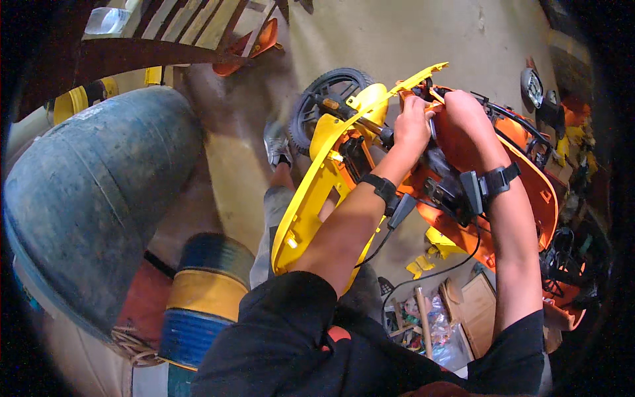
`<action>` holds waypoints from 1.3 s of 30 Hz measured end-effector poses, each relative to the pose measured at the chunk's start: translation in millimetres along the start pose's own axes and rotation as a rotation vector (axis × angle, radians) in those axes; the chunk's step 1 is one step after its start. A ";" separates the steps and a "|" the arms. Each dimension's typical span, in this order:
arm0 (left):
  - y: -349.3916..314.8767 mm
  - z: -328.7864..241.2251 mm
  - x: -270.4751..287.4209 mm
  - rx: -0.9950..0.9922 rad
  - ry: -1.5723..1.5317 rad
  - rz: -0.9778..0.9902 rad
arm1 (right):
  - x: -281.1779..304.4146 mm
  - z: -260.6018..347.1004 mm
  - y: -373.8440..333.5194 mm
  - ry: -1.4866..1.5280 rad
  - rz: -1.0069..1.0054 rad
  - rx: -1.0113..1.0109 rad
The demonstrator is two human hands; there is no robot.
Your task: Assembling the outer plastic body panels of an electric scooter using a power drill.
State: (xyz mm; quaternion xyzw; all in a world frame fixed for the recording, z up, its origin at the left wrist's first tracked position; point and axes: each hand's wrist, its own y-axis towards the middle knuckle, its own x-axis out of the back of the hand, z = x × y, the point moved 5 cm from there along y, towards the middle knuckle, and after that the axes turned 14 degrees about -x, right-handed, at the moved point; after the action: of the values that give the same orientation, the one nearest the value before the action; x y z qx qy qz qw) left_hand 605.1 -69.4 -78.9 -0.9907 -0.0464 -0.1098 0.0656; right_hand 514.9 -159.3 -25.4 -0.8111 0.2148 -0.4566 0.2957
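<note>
In front of me is a scooter-like vehicle with a yellow plastic side panel (305, 205), an orange body panel (528, 177) and a black spoked wheel (322, 106). Both arms reach over it to its upper end. My left hand (413, 124) is closed, its fingertips pinching a small orange plastic piece (432, 106) beneath the yellow top strip (423, 77). Close beside it, my right hand (465, 114) is also closed, knuckles up, with fingers turned toward the same piece. The back of that hand hides what those fingers grip. Black cables run from straps on both wrists.
A large blue-grey barrel (99, 192) lies at the left, above a blue and yellow drum (204, 291). Wooden slats (192, 26) are at the far left. A box of small parts (433, 324) is near my body. Loose orange and yellow plastic pieces (574, 135) pile up at the right.
</note>
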 end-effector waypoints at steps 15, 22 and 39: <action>1.9 2.5 -1.3 -0.030 0.035 0.061 | 14.8 18.7 -25.7 0.140 -0.055 0.024; 15.4 12.7 34.4 -0.113 0.093 0.137 | 18.1 42.4 -23.8 0.012 -0.255 -0.079; -210.8 -43.8 342.6 0.608 -0.003 0.727 | -187.1 81.3 -377.0 1.024 0.347 -0.170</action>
State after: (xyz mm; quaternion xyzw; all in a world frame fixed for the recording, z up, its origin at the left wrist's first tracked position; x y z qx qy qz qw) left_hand 906.2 159.1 65.3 -0.8786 0.2734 -0.0598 0.3869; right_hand 523.2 255.7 81.4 -0.4586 0.4983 -0.7187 0.1576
